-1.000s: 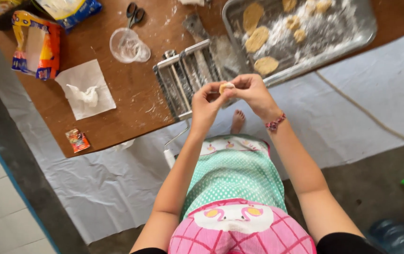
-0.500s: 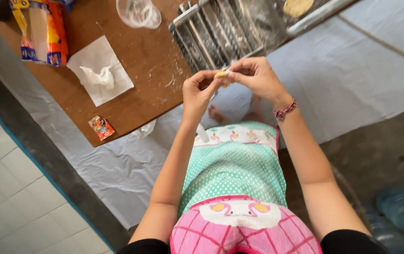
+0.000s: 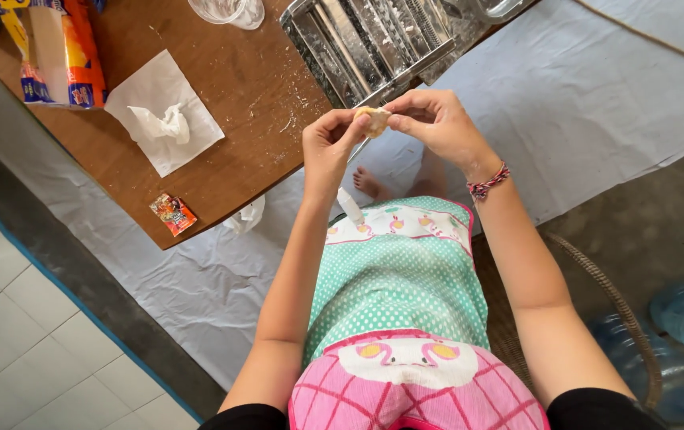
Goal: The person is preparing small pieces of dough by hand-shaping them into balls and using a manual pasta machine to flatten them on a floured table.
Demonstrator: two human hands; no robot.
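The view has swung down and toward the person since 1 second ago: the metal baking tray of dough pieces has slid out of sight at the top, while the 2 hands have stayed raised together over the table edge. The left hand (image 3: 327,148) and right hand (image 3: 436,126) both pinch 1 small pale lump of dough (image 3: 374,119) between thumbs and fingertips, in the air just in front of the ribbed steel roller machine (image 3: 374,40). The grip looks unchanged, so the shaping of this 1 piece seems to be still under way.

On the brown wooden table (image 3: 254,103), a tall yellow, orange and blue plastic bag (image 3: 59,52) lies at the far left corner. Beside it rests a square white paper sheet with a crumpled tissue (image 3: 162,119). Near the table's front edge lies a small red and orange sachet (image 3: 172,214). A clear plastic cup (image 3: 229,11) stands at the top edge.
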